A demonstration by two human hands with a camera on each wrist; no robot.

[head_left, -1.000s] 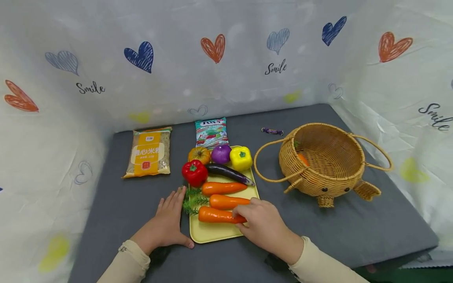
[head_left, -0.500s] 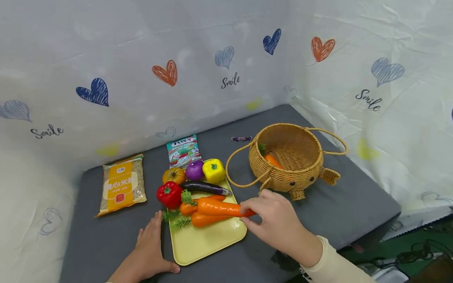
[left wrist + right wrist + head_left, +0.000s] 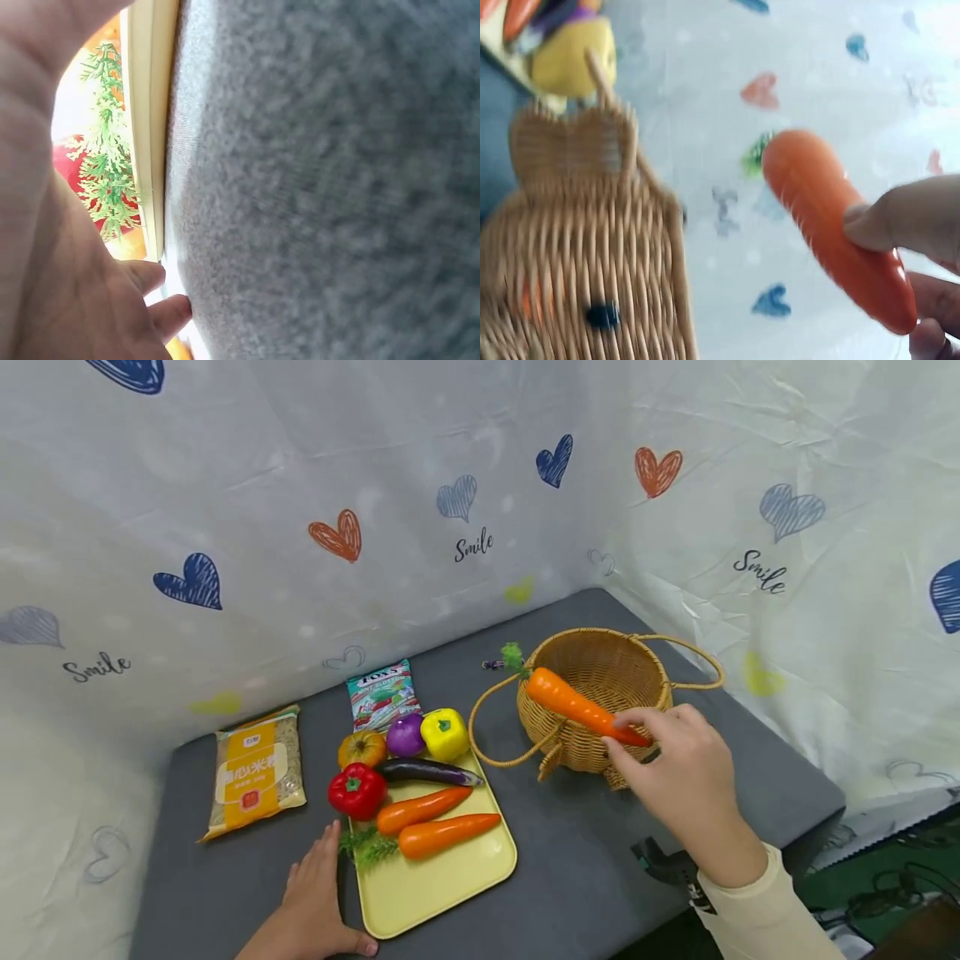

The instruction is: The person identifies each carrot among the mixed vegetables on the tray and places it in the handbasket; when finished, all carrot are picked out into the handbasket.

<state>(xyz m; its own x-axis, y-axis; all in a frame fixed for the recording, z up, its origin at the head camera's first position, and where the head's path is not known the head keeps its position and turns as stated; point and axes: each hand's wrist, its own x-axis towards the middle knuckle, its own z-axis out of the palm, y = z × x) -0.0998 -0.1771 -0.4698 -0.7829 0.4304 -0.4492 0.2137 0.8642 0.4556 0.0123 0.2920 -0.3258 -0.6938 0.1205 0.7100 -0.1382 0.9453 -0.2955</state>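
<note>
My right hand [image 3: 686, 768] pinches a toy carrot [image 3: 570, 702] near its narrow tip, with the leafy end pointing left. In the head view this carrot crosses in front of the wicker basket [image 3: 581, 750]; the right wrist view shows it raised beside the basket. My left hand [image 3: 311, 889] rests with spread fingers at the left side of the yellow tray [image 3: 420, 897]. On that tray lie two carrots, one nearer [image 3: 450, 836] and one farther [image 3: 423, 810], below an eggplant [image 3: 427, 772]. A red pepper [image 3: 357, 791] sits at its left edge.
A yellow pepper [image 3: 445, 735], a purple onion [image 3: 406, 735] and an orange pumpkin-like vegetable [image 3: 362, 749] crowd the tray's far end. Behind them lies a candy bag [image 3: 384, 695]; a grain bag [image 3: 257, 772] lies left. The basket's looped handle [image 3: 697, 652] sticks out right.
My right hand has lifted the nearest carrot off the tray and carried it right to the basket. The head view has turned right. My left hand stays beside the tray.
</note>
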